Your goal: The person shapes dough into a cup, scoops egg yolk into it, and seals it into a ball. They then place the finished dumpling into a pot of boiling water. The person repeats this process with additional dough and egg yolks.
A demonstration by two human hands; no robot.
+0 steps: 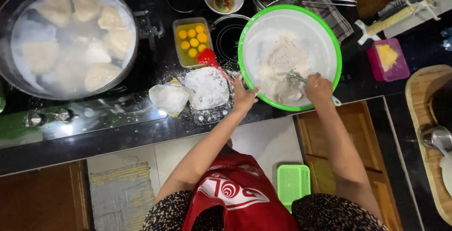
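A large white bowl with a green rim (263, 28) stands on the dark counter and holds a pale lump of flour or dough (282, 66). My left hand (245, 95) grips the bowl's near-left rim. My right hand (318, 89) is inside the bowl at its near side, closed on a thin utensil (296, 76) whose tip is stuck in the flour.
A big metal pot (70, 42) of pale dumplings in cloudy water sits at the left. A clear tub of egg yolks (192, 40), a red spatula (209, 59), a floury container (207, 88), a flour bag (169, 97), a pink box (387, 59), a wooden board (423, 132) and a green basket (293, 182) on the floor surround me.
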